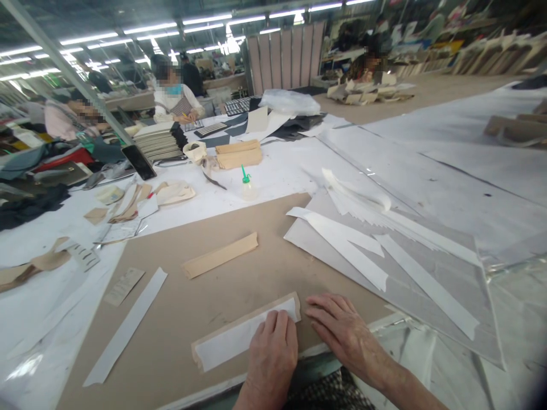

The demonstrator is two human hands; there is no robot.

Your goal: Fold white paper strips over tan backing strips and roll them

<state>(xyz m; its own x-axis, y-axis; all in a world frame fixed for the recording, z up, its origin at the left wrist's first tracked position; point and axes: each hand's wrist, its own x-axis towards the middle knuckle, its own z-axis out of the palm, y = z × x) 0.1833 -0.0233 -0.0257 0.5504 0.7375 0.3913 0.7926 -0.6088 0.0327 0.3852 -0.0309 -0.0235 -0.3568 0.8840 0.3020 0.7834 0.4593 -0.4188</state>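
A white strip point(231, 340) lies on a slightly larger tan strip point(298, 297) near the front of the brown board, with the tan edge showing around it. My left hand point(273, 353) is on the right part of the white strip, its fingers bent, held together and pressing down; the fingertips are partly hidden. Just past the right end of the strips, my right hand point(342, 327) rests on the board with fingers extended and nothing visible in it. Another tan strip point(221, 255) lies farther back, and a single white strip point(128, 324) lies to the left.
The brown board point(171, 319) is under the work. On the right, a grey sheet point(405, 273) bears several white strips. Behind stands a bottle with a green nozzle point(247, 185), near folded tan pieces point(239, 154). A phone point(139, 162) leans by a pole; a co-worker point(177, 102) sits beyond.
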